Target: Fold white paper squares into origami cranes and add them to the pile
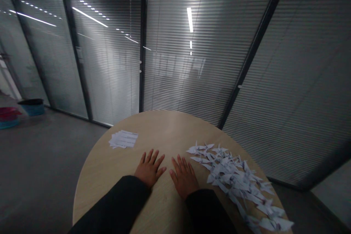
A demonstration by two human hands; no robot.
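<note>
My left hand (149,169) lies palm down on the round wooden table (170,128), fingers spread, holding nothing. Beside it, a small gap away, my right hand (184,177) rests flat in the same manner with its fingers apart. A loose stack of white paper sheets (124,139) with printed lines lies beyond my left hand, near the table's left edge. To the right of my right hand spreads a heap of folded white paper cranes (233,175), reaching along the right edge. Neither hand touches the paper.
Glass partitions with blinds (186,80) stand just behind the table, split by dark frames. On the grey floor at the far left are a blue bucket with a dark rim (33,109) and a red and blue bucket (8,119).
</note>
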